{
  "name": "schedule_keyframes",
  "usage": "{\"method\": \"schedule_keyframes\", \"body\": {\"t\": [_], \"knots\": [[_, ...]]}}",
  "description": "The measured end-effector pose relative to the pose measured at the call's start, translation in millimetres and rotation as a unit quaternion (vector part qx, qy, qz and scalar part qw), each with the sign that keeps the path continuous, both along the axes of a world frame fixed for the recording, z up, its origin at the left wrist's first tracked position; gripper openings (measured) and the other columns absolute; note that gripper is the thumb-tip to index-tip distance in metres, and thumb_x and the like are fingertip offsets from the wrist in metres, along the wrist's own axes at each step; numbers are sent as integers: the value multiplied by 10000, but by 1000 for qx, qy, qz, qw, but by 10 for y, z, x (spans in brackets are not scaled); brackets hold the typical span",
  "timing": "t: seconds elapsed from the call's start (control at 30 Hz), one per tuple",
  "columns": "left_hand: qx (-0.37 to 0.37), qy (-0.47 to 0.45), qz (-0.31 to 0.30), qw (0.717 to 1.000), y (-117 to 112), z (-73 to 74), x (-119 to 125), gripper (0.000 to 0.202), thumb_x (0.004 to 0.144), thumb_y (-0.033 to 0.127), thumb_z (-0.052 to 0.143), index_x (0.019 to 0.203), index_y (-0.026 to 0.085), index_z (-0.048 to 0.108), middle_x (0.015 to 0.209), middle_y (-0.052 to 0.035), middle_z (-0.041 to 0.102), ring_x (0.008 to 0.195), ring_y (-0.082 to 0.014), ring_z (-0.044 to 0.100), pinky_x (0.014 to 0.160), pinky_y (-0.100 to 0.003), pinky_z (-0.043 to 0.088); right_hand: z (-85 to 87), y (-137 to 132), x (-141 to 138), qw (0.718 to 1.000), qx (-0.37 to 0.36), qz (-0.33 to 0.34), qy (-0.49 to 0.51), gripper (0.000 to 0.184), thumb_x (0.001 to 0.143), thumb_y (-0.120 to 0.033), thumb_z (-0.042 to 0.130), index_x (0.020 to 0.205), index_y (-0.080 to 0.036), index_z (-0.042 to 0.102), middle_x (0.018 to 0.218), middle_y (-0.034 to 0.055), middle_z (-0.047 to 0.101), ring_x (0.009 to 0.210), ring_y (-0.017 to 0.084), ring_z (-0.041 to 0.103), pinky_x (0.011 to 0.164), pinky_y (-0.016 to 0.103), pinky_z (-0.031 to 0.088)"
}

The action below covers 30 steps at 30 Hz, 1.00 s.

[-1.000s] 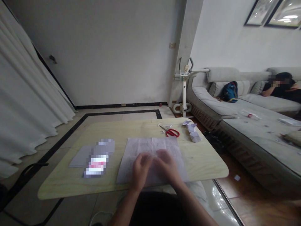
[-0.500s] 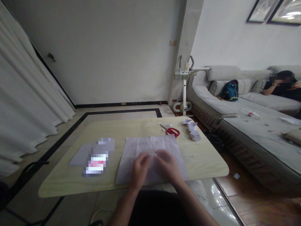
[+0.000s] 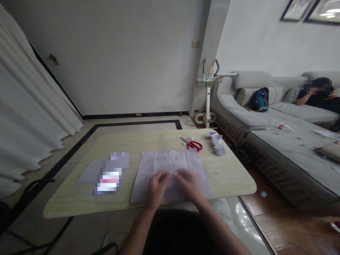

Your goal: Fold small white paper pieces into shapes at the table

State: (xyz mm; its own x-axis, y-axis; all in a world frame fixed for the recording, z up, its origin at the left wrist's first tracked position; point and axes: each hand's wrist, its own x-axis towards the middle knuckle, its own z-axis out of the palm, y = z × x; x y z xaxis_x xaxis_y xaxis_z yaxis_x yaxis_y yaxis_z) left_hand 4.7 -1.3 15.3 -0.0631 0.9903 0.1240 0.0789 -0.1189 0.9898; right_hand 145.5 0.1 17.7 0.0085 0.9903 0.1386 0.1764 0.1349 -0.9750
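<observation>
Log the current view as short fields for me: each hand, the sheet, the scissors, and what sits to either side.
Left hand: over the sheet, fingers bent
Right hand: beside it, fingertips close together
Held item: too blurred to tell
Sheet: spread on the table, below both hands
Scissors: red-handled, near the sheet's far right corner
Right side: folded paper pieces
Left side: flat paper, bright pixelated item

Two hands (image 3: 158,186), one printed sheet (image 3: 170,161).
I also count one pair of scissors (image 3: 189,142), three folded paper pieces (image 3: 217,140), one tabletop (image 3: 233,177), one backpack (image 3: 260,100), two framed pictures (image 3: 293,10) and one other person (image 3: 317,97) on my feed.
</observation>
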Motion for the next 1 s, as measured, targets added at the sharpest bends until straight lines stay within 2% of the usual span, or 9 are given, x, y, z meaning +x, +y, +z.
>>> {"method": "schedule_keyframes", "body": {"t": [0.13, 0.33, 0.6, 0.77, 1.0], "knots": [[3, 3, -3, 1000, -1, 3, -1, 188, 769, 364, 661, 793, 186, 717, 779, -27, 738, 773, -209, 681, 702, -267, 523, -11, 1, 13, 1000, -4, -2, -6, 170, 784, -332, 627, 771, -179, 701, 743, 33, 711, 714, 193, 648, 657, 286, 509], [13, 1, -17, 1000, -9, -5, -3, 189, 811, 341, 619, 850, 187, 722, 865, -34, 743, 880, -211, 673, 799, -276, 508, -2, 0, 21, 1000, 3, -1, -18, 192, 796, -344, 612, 762, -173, 692, 736, 36, 704, 703, 189, 633, 653, 285, 504], [32, 1, -9, 999, 4, -50, -9, 163, 811, 327, 628, 798, 191, 715, 798, -16, 724, 806, -192, 662, 747, -255, 503, 0, -9, 5, 1000, -6, 1, -6, 182, 788, -342, 614, 760, -175, 681, 725, 32, 700, 689, 183, 632, 634, 275, 501], [17, 3, -14, 1000, 0, -70, -15, 172, 814, 331, 633, 782, 175, 700, 765, -10, 706, 775, -180, 646, 715, -241, 495, -24, 1, -10, 1000, -7, -5, -12, 180, 782, -329, 626, 741, -164, 685, 701, 28, 696, 668, 176, 635, 612, 258, 493], [19, 3, -21, 1000, 1, -41, -13, 165, 814, 314, 633, 797, 167, 705, 783, -15, 712, 790, -184, 647, 737, -251, 491, -34, 12, 14, 1000, -7, -6, -18, 159, 785, -301, 622, 748, -168, 703, 712, 29, 708, 683, 180, 645, 620, 255, 492]]}}
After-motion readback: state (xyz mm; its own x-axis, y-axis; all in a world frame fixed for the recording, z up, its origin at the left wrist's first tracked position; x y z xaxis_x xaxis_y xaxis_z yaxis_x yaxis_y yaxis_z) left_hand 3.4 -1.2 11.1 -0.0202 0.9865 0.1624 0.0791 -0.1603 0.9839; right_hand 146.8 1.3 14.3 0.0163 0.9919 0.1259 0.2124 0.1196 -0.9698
